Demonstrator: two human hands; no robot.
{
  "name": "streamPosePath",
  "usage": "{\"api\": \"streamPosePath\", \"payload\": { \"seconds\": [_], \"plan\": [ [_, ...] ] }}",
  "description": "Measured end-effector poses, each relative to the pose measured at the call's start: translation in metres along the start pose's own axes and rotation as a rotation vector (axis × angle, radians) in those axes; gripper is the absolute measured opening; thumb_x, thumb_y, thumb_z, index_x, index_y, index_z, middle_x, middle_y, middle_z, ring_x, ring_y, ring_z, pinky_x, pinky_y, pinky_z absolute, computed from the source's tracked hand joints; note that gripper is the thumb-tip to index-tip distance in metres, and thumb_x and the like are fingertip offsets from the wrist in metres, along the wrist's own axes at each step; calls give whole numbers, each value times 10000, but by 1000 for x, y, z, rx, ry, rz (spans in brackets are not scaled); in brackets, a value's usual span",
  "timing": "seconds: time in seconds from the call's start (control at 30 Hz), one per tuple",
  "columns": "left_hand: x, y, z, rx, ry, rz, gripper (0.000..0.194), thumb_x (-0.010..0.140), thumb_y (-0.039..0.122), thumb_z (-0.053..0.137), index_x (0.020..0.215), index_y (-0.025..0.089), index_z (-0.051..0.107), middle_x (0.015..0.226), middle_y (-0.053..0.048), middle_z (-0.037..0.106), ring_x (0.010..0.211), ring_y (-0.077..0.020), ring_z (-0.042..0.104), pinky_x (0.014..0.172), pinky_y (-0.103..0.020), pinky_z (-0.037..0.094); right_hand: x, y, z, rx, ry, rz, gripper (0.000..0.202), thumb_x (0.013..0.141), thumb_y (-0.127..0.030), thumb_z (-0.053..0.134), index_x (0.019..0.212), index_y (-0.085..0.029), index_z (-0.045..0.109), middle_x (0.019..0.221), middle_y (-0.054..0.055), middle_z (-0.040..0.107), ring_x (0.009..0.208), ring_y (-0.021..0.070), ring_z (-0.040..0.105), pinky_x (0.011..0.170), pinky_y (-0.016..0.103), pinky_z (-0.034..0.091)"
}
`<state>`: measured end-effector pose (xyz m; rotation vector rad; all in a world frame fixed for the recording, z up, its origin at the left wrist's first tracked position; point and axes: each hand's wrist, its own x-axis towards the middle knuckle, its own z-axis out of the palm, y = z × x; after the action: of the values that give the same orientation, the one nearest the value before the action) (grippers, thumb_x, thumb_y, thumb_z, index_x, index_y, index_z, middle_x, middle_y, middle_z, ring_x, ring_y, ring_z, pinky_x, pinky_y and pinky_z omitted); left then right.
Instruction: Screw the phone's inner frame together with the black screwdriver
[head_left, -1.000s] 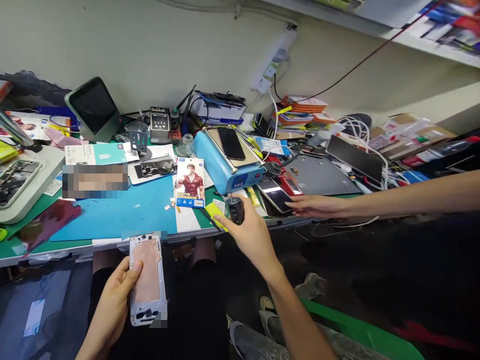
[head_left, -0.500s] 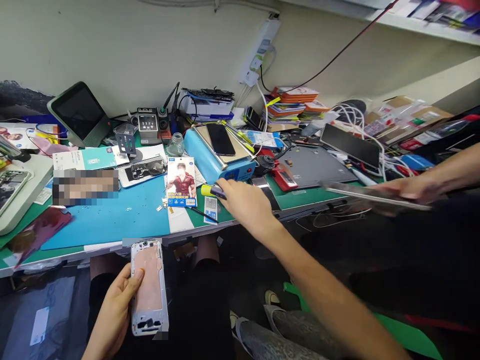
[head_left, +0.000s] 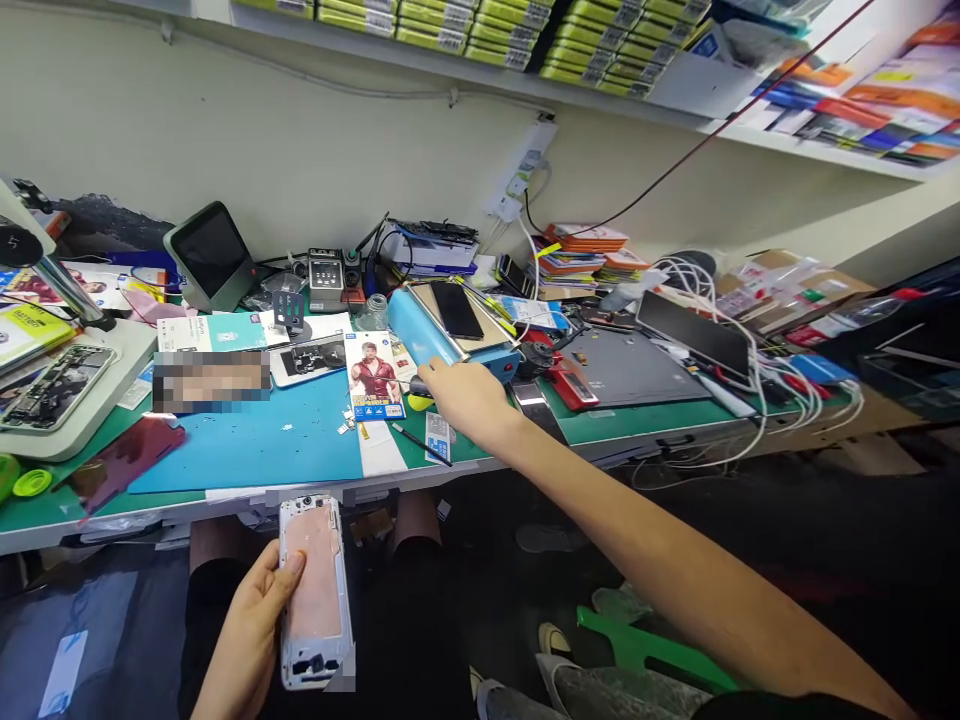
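My left hand (head_left: 259, 610) grips a phone frame (head_left: 313, 580) below the bench edge, thumb across its copper-coloured inner plate. The frame is white-edged, with a camera hole at the top. Above the bench, my right hand (head_left: 472, 400) is closed around a yellow-and-black tool (head_left: 418, 388); most of it is hidden by my fingers, so its kind is unclear. Just left of that hand is a blue-and-white packet (head_left: 375, 385) with a printed figure. Behind it stands a blue heating-plate machine (head_left: 420, 330), with a dark phone (head_left: 457, 310) lying on top.
A blue work mat (head_left: 247, 450) covers the bench's left part, with an opened white phone (head_left: 309, 360) at its back edge. A pinkish film (head_left: 124, 465) lies left. To the right are a red meter (head_left: 574, 385), a grey panel (head_left: 637, 365) and tangled white cables (head_left: 765, 400).
The view has tilted up, showing the shelf of boxes. Another person's arm with a flat panel has left the right side. My right hand now covers more of the yellow-and-black tool.
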<state>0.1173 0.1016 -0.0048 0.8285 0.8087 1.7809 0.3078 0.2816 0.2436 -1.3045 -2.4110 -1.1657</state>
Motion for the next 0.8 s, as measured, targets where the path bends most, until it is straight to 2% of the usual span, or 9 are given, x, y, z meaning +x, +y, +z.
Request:
{"api": "streamPosePath", "payload": {
  "seconds": [0.3, 0.5, 0.67, 0.8],
  "plan": [
    [-5, -6, 1, -34, -2, 23, 519, 915, 492, 855, 1319, 202, 705, 1192, -87, 829, 1058, -269, 802, 833, -286, 636, 0, -18, 20, -37, 52, 47, 346, 1052, -295, 681, 1363, -152, 634, 1265, 103, 697, 990, 200, 725, 830, 370, 645],
    [-5, -6, 2, -17, -3, 31, 541, 933, 513, 829, 1346, 193, 686, 1213, -109, 818, 1077, -291, 795, 795, -294, 633, -3, -21, 24, -18, 87, 46, 297, 1064, -251, 634, 1340, -143, 621, 1277, 106, 678, 946, 184, 704, 778, 325, 606],
    [-3, -2, 0, -18, -7, 31, 536, 927, 502, 839, 1340, 196, 689, 1175, -96, 829, 1059, -285, 798, 809, -292, 630, -4, -20, 23, 34, 108, 55, 297, 1060, -92, 515, 1337, -134, 610, 1317, 122, 673, 943, 196, 725, 747, 315, 580],
    [-2, 1, 0, -40, -2, 28, 506, 932, 486, 836, 1337, 217, 697, 1201, -78, 826, 1084, -271, 790, 859, -298, 630, -5, -18, 24, 119, 128, 62, 383, 1025, -10, 403, 1333, -113, 605, 1322, 180, 665, 960, 251, 750, 673, 325, 523]
  ]
}}
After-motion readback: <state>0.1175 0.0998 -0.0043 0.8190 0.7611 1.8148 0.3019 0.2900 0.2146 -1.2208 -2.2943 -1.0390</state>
